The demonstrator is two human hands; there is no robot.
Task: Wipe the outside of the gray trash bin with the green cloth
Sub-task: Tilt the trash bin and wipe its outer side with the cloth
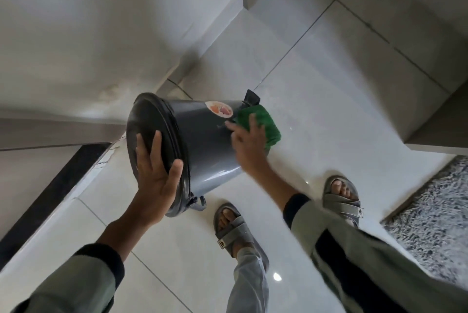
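The gray trash bin (202, 140) is tipped toward me above the white tiled floor, its dark lid (149, 120) facing me and its black pedal pointing away. A round orange and red sticker (219, 109) shows on its side. My left hand (154, 173) grips the lid's rim, fingers spread over the lid. My right hand (249, 145) presses the green cloth (263, 125) against the bin's lower side, near its base. Part of the cloth is hidden under my fingers.
A white wall (88, 33) with a dark baseboard stands left of the bin. My two feet in gray sandals (233, 226) are just below the bin. A speckled gray mat (435, 221) lies at the right. A tiled step (405, 33) rises at the upper right.
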